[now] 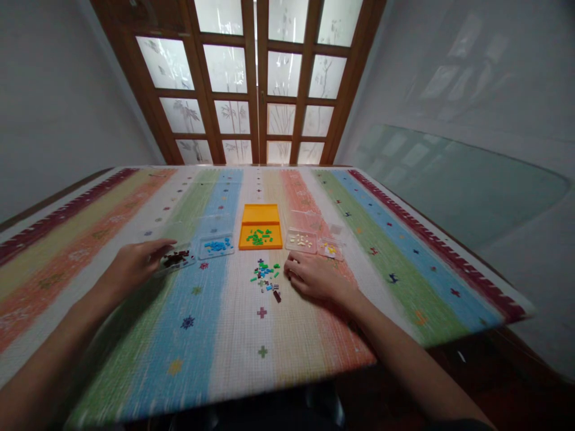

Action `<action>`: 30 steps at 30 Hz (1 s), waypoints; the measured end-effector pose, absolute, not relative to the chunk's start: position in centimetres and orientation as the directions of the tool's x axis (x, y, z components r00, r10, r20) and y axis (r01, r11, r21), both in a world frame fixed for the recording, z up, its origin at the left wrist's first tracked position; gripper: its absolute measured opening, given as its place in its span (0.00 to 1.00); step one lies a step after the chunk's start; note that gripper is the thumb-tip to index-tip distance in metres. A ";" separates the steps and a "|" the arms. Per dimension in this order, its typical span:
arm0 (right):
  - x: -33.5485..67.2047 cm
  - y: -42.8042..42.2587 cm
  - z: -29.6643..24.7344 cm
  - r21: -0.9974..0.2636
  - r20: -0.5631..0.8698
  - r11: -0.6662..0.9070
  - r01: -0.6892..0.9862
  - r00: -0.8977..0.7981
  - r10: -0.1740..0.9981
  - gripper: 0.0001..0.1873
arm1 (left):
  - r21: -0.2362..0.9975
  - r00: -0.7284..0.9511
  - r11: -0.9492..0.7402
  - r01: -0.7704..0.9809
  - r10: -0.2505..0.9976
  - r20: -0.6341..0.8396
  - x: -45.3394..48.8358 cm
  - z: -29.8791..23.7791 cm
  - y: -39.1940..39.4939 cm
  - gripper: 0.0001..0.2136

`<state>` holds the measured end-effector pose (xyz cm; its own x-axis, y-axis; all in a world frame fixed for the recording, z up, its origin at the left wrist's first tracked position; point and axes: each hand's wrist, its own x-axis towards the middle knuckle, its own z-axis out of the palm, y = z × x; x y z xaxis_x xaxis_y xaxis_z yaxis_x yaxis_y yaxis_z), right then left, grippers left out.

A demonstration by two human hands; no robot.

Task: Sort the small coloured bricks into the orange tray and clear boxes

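My left hand [146,260] is at the left clear box, its fingers stretched over the rim and a gap beside the thumb. Dark brown small bricks [176,258] lie in that box. My right hand [312,275] rests on the cloth with its fingers curled down; whatever may be under the fingertips is hidden. Just left of it lies a loose pile of small bricks [266,270], green, blue, white and dark. One dark brown brick [277,296] sits at the pile's near edge.
Beyond the pile stands an open orange case [261,213] with green bricks. A clear box of blue bricks [218,245] is left of it. To its right are clear boxes of cream pieces [300,240] and white-yellow pieces [330,250]. A striped tablecloth [197,335] covers the table.
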<state>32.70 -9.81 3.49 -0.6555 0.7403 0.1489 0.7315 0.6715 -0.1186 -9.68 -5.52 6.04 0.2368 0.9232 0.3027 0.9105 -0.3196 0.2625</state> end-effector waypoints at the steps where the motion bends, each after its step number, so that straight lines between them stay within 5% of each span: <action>1: 32.7 -9.8 3.5 -0.120 0.150 0.671 0.732 -0.655 0.741 0.07 | 0.247 0.247 -0.335 0.909 0.912 0.329 -9.4 6.2 -5.6 0.20; 5: 32.8 -9.9 3.4 -0.127 0.164 0.673 0.729 -0.654 0.739 0.07 | 0.241 0.293 -0.432 0.869 0.843 0.451 -6.2 7.5 -6.9 0.16; 12: 32.8 -9.7 3.3 -0.122 0.161 0.673 0.730 -0.654 0.739 0.07 | 0.392 0.615 -0.730 0.560 0.683 0.394 2.8 6.4 -10.3 0.12; 30: 33.0 -9.4 2.3 -0.094 0.220 0.695 0.713 -0.666 0.713 0.08 | 0.384 0.673 -0.703 0.598 0.701 0.234 7.5 2.3 -7.7 0.09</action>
